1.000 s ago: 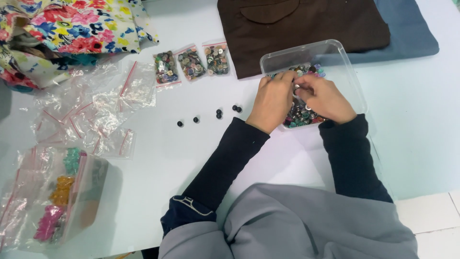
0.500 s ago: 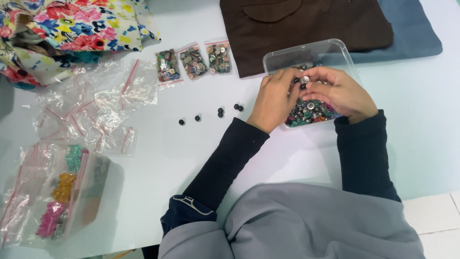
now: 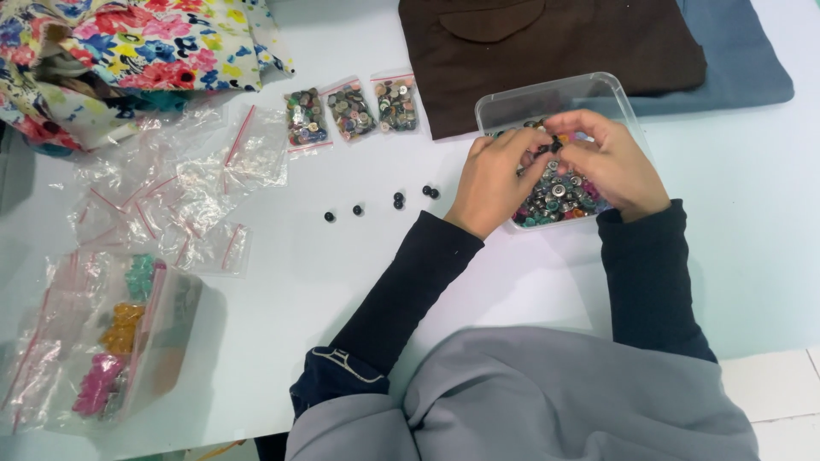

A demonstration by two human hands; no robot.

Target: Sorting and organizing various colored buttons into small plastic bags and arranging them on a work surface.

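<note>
Right hand [image 3: 613, 164] slid back in to meet left hand [image 3: 495, 181] — both pinching small buttons [image 3: 559, 192] over the clear tub [image 3: 547, 94], loose black buttons [image 3: 397, 201] just left on the desk [image 3: 752, 239].

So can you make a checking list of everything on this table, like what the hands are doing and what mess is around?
Surface: pale table, mostly bare on the right.
Job's things: clear plastic tub full of mixed buttons; six small black buttons loose on the table.
Clutter: three filled button bags, empty zip bags, bagged box of coloured pieces.
Grips: left hand and right hand over the tub, fingertips together; what they pinch is unclear.
Cables: nothing seen.
Surroundings: floral fabric, brown fabric, blue fabric.
</note>
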